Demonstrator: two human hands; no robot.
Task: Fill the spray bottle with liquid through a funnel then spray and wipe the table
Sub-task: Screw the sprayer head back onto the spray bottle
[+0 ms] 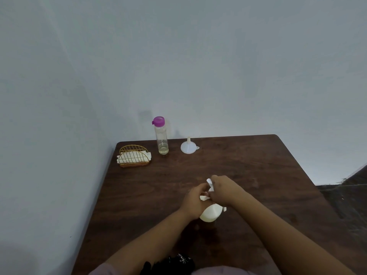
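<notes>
Plainly, the white spray bottle point(210, 214) stands near the middle of the table point(258, 165), the left hand point(193, 202) gripping its neck and the right hand point(223, 190) curled round the spray head point(209, 185). It looks like light, stiff, smooth plastic, best held low on the body while the head is turned. The hands hide the collar, so whether the head is screwed on or coming off cannot be told. The funnel point(187, 147) and the purple-capped bottle point(161, 135) stand well apart at the far edge.
</notes>
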